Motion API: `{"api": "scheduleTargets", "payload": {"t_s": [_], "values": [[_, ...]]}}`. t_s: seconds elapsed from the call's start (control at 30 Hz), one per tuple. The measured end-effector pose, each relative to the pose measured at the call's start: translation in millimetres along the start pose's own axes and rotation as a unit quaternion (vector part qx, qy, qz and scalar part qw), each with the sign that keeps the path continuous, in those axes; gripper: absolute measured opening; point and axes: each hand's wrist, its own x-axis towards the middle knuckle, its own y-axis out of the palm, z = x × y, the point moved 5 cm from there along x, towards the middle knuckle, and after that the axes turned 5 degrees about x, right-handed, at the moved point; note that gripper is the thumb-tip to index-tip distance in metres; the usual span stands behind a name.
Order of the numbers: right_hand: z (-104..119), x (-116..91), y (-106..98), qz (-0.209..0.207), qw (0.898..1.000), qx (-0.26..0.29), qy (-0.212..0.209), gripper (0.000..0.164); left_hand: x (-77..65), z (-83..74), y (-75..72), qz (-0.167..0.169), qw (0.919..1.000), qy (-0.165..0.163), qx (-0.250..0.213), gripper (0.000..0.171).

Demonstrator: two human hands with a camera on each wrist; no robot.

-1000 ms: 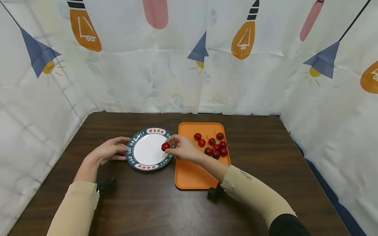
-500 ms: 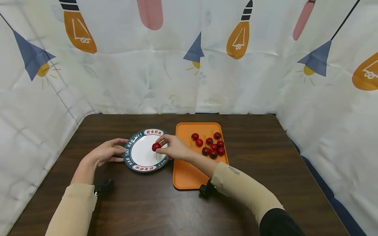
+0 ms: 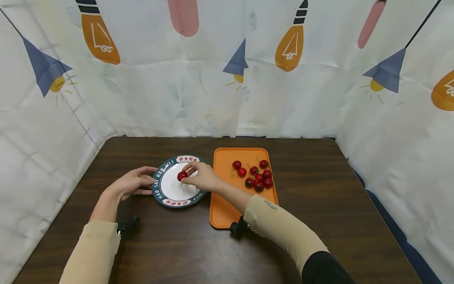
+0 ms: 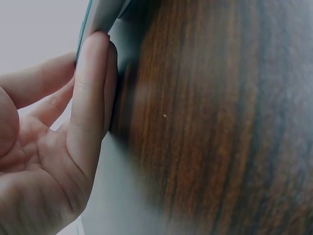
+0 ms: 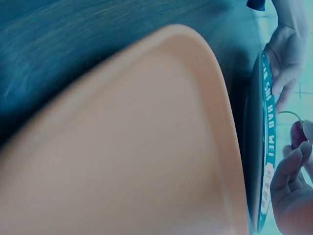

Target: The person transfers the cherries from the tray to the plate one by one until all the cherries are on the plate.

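Between thumb and fingertips, my right hand (image 3: 202,177) pinches a dark red cherry (image 3: 182,176) by its sides, its stem hanging down, above the white middle of a round plate (image 3: 161,189) with a lettered teal rim. In the right wrist view the same cherry (image 5: 297,135) shows in front of the plate's edge (image 5: 269,122), its green stem bent. My left hand (image 3: 131,182) is at the plate's left side; up close in the left wrist view, the left hand (image 4: 73,122) holds the rim between its digits. Several cherries (image 3: 259,178) lie on an orange tray (image 3: 227,209).
The orange tray stands right of the plate, with my right forearm across it. Both rest on a dark wooden table (image 3: 170,244). A printed white curtain (image 3: 159,98) encloses the back and sides.
With the cherry in its fingers, my right hand has moved left from the plate's right side to over its middle. The left hand stays at the rim. The head view has shifted slightly.
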Motion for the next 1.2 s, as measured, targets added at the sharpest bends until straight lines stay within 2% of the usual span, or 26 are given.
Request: {"api": "scheduleTargets", "payload": {"t_s": [0.3, 0.43, 0.57, 0.7, 0.87, 1.03, 1.2], "values": [[-2, 11, 6, -0.025, 0.999, -0.021, -0.009, 0.030, 5.4, -0.1, 2.8, 0.000, 1.0000, 0.002, -0.001, 0.065], [-3, 12, 15, -0.020, 0.999, -0.032, 0.002, 0.033, 7.0, 5.2, 5.0, 0.007, 0.9999, -0.002, -0.010, 0.066], [2, 8, 21, -0.007, 0.998, -0.063, -0.007, 0.038, 5.9, 9.6, 4.9, 0.007, 0.9999, -0.008, -0.012, 0.067], [6, 1, 16, -0.002, 0.997, -0.071, -0.028, 0.036, 3.8, 9.1, 2.9, 0.005, 0.9999, -0.009, -0.008, 0.067], [3, -15, 3, 0.030, 0.996, -0.056, -0.056, 0.030, 1.6, 7.5, 1.0, 0.003, 0.9998, -0.015, -0.013, 0.067], [4, -38, -12, 0.070, 0.995, -0.019, -0.069, 0.026, 3.7, 5.1, 0.8, 0.004, 0.9999, -0.007, -0.010, 0.066], [2, -60, -19, 0.089, 0.994, 0.017, -0.066, 0.025, 4.5, 5.7, 2.0, -0.001, 0.9999, -0.007, -0.008, 0.065]]}}
